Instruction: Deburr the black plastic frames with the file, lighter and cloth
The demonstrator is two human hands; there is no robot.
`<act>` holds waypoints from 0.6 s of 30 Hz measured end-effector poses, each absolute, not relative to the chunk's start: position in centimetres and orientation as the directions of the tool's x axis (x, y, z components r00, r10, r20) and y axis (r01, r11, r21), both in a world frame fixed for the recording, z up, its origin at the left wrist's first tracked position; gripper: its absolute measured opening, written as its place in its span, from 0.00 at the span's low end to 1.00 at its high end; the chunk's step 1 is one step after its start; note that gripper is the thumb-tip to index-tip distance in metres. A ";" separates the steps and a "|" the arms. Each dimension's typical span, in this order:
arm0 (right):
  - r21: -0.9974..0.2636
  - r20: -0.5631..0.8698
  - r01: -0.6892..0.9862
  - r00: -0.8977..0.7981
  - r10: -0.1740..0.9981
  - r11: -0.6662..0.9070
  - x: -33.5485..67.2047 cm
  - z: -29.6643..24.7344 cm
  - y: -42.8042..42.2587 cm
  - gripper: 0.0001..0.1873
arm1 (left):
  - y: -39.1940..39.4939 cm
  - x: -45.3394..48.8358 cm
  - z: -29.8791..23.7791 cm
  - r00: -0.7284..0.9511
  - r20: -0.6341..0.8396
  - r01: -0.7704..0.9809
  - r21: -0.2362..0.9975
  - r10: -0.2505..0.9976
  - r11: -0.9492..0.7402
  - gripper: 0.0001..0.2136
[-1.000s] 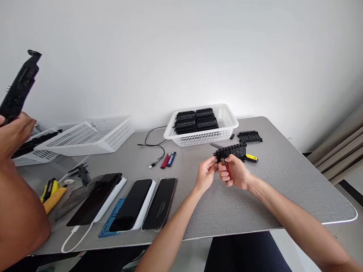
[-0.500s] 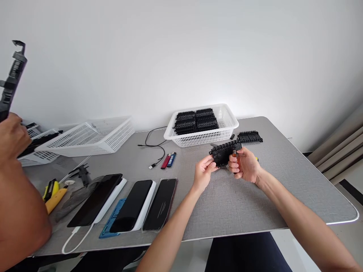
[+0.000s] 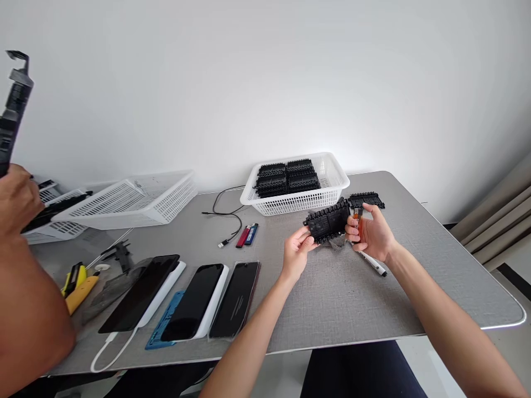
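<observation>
Between my two hands is a black plastic part (image 3: pixel 329 222) with a toothed edge, tilted above the table. My left hand (image 3: pixel 297 251) pinches its left end. An orange lighter (image 3: pixel 357 222) sits upright in the curled fingers of my right hand (image 3: pixel 373 235), whose thumb is lifted off its top. The lighter is close to the right end of the part. Under my right hand lies a white marker pen (image 3: pixel 373 262), partly hidden. A second black part (image 3: pixel 366 200) rests on the table just behind.
A white basket (image 3: pixel 298 207) holds several black parts at the back. Red (image 3: pixel 243 236) and blue lighters (image 3: pixel 251 234) lie by a black cable (image 3: pixel 215 213). Several phones (image 3: pixel 194 301) lie at left. A co-worker's hand (image 3: pixel 19 193) holds a long black part (image 3: pixel 14 110).
My right hand with the lighter has moved right, away from the part, and its thumb has risen. The marker has come into view. My left hand has turned the part slightly.
</observation>
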State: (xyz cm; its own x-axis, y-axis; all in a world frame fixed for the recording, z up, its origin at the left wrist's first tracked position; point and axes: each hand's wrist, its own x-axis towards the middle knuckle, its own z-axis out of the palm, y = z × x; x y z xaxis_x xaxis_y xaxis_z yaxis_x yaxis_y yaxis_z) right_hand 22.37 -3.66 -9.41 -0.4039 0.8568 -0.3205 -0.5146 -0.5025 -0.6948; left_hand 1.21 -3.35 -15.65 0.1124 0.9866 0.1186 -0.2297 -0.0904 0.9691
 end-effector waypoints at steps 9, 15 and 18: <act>-0.755 -0.396 -0.493 -0.181 0.900 -0.432 22.3 -10.2 -3.2 0.20 | -3.4 0.6 -15.3 0.000 0.383 -0.049 0.923 0.924 -0.382 0.15; -0.824 -0.282 -0.481 -0.110 0.953 -0.300 22.1 -10.8 -3.1 0.23 | -3.8 0.5 -14.6 -0.044 0.437 0.014 0.899 0.898 -0.437 0.14; -0.872 -0.188 -0.450 -0.059 0.980 -0.194 21.8 -10.8 -3.3 0.27 | -3.5 0.6 -14.7 -0.032 0.242 -0.147 0.959 0.970 -0.244 0.22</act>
